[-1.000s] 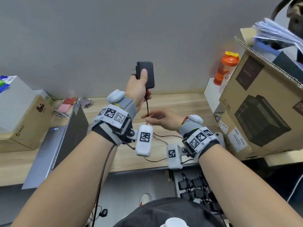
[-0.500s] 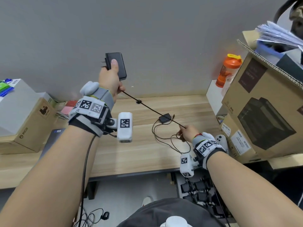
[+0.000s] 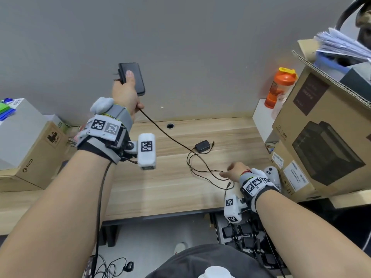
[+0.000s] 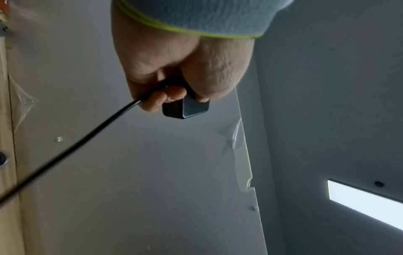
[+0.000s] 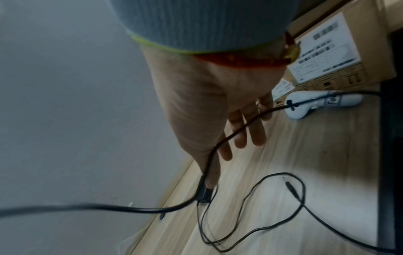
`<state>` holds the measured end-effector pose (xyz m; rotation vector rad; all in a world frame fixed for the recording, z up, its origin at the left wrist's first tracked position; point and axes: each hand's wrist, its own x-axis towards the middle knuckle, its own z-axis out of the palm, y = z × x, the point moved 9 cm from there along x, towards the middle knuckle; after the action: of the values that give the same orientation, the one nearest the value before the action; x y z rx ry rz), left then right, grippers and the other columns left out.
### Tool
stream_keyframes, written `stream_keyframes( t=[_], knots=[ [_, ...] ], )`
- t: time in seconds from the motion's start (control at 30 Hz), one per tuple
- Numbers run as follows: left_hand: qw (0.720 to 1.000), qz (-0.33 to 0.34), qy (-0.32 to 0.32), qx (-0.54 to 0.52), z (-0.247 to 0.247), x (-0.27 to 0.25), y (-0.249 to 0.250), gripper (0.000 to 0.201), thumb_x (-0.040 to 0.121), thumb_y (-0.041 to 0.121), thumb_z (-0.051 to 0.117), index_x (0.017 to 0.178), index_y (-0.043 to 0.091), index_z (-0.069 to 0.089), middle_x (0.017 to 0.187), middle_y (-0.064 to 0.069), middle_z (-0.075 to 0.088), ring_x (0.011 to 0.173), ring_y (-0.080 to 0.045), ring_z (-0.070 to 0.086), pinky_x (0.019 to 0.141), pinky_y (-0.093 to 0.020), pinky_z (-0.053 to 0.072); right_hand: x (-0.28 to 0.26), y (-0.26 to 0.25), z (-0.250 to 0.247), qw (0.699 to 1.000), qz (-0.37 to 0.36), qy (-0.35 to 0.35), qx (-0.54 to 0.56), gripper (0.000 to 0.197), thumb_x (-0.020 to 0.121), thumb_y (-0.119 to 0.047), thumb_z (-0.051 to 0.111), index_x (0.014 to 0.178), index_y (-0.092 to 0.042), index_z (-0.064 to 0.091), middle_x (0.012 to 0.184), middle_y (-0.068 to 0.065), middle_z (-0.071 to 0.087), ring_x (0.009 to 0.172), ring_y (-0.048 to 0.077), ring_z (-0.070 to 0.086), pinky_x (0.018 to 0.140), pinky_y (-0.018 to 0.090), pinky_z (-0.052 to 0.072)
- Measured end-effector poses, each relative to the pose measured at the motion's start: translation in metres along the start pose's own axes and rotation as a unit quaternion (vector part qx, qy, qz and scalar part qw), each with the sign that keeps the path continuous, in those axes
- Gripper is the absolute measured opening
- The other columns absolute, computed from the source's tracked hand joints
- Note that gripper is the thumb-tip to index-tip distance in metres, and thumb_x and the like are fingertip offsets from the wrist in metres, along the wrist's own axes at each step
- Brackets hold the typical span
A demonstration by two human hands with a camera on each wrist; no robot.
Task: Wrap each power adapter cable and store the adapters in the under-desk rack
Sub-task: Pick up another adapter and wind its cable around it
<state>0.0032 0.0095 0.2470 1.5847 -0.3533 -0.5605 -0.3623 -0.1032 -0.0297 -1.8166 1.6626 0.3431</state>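
Note:
My left hand [image 3: 126, 91] is raised against the wall and grips a black power adapter [image 3: 134, 77], thumb on its face; the left wrist view shows the fingers curled round the adapter [image 4: 185, 107]. Its cable [image 3: 166, 135] slants down to my right hand [image 3: 230, 171], low over the desk's front right. There the fingers [image 5: 250, 134] are straight and the cable [image 5: 130, 208] lies across them. A second small adapter [image 3: 202, 146] lies on the desk with its thin cable [image 3: 192, 167] in loose loops. Under the desk, the rack [image 3: 217, 227] holds several black adapters [image 3: 246, 230].
Big cardboard boxes [image 3: 321, 137] crowd the desk's right end, with a white controller [image 3: 272, 174] beside my right wrist. An orange bottle [image 3: 281, 87] stands on a white block at the back right. A brown box [image 3: 34, 149] sits at the left. A cable hole [image 3: 170, 126] is at the desk's back.
My left hand carried the adapter up and to the left. My right hand slid along the cable down to the desk's front right, and its pinching fingers have straightened.

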Motion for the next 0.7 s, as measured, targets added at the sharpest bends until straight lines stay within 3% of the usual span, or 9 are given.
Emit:
stream_keyframes(
  t=[0.1,0.2,0.3,0.37,0.43,0.5,0.6,0.7],
  knots=[
    [0.998,-0.005,-0.053,0.024,0.03,-0.018,-0.015,0.035,0.1,0.048,0.042,0.111,0.015,0.047,0.089,-0.004,0.041,0.051,-0.014,0.035,0.044,-0.025,0.039,-0.02,-0.058,-0.008,0.988,-0.127,-0.01,0.082,0.047,0.086,-0.043,0.068,0.127,-0.023,0.056,0.122,0.002,0.061,0.11,0.023,0.061,0.093,0.034,0.048],
    [0.994,-0.003,-0.1,0.048,0.059,-0.035,-0.032,0.035,0.101,0.044,0.042,0.11,0.011,0.045,0.09,-0.008,0.047,0.04,-0.012,0.038,0.047,-0.03,0.041,-0.058,-0.13,-0.027,0.938,-0.291,-0.032,0.185,0.041,0.098,-0.044,0.052,0.132,-0.023,0.057,0.131,-0.002,0.06,0.122,0.017,0.056,0.1,0.031,0.043],
    [0.988,-0.007,-0.146,0.051,0.08,-0.049,-0.044,0.034,0.102,0.041,0.042,0.11,0.008,0.045,0.082,-0.008,0.05,0.034,-0.009,0.043,0.049,-0.03,0.045,-0.1,-0.183,-0.039,0.891,-0.373,-0.096,0.242,0.041,0.101,-0.049,0.042,0.131,-0.026,0.058,0.135,-0.006,0.058,0.125,0.008,0.05,0.101,0.024,0.037],
    [0.984,-0.02,-0.172,0.042,0.087,-0.057,-0.048,0.032,0.103,0.039,0.042,0.111,0.008,0.044,0.083,-0.007,0.053,0.041,-0.011,0.052,0.049,-0.031,0.052,-0.113,-0.202,-0.041,0.881,-0.4,-0.104,0.232,0.033,0.101,-0.047,0.042,0.113,-0.028,0.065,0.126,-0.006,0.064,0.118,0.007,0.054,0.093,0.019,0.04],
    [0.981,-0.025,-0.186,0.048,0.09,-0.06,-0.049,0.031,0.103,0.037,0.042,0.115,0.009,0.042,0.09,-0.007,0.055,0.055,-0.019,0.062,0.058,-0.034,0.056,-0.115,-0.212,-0.04,0.868,-0.412,-0.12,0.25,0.033,0.103,-0.038,0.043,0.088,-0.019,0.066,0.099,0.005,0.07,0.093,0.015,0.062,0.083,0.025,0.045],
    [0.978,-0.027,-0.193,0.07,0.088,-0.059,-0.049,0.031,0.103,0.037,0.042,0.119,0.01,0.042,0.099,-0.009,0.056,0.064,-0.024,0.066,0.062,-0.034,0.056,-0.114,-0.214,-0.044,0.853,-0.414,-0.119,0.294,0.036,0.103,-0.031,0.047,0.073,-0.016,0.059,0.071,0.007,0.058,0.065,0.019,0.055,0.071,0.031,0.048],
    [0.972,-0.049,-0.205,0.105,0.08,-0.053,-0.056,0.033,0.102,0.038,0.046,0.121,0.011,0.044,0.112,-0.016,0.058,0.072,-0.03,0.068,0.064,-0.039,0.059,-0.1,-0.206,-0.065,0.873,-0.398,-0.029,0.282,0.037,0.1,-0.038,0.051,0.067,-0.022,0.057,0.063,0.003,0.04,0.052,0.017,0.04,0.054,0.028,0.037],
    [0.959,-0.086,-0.243,0.118,0.078,-0.055,-0.067,0.037,0.1,0.036,0.051,0.126,0.01,0.047,0.121,-0.021,0.059,0.084,-0.035,0.069,0.068,-0.041,0.062,-0.097,-0.203,-0.087,0.867,-0.418,0.025,0.269,0.035,0.1,-0.035,0.052,0.068,-0.024,0.062,0.059,-0.004,0.044,0.051,0.013,0.04,0.055,0.028,0.034]
  ],
)
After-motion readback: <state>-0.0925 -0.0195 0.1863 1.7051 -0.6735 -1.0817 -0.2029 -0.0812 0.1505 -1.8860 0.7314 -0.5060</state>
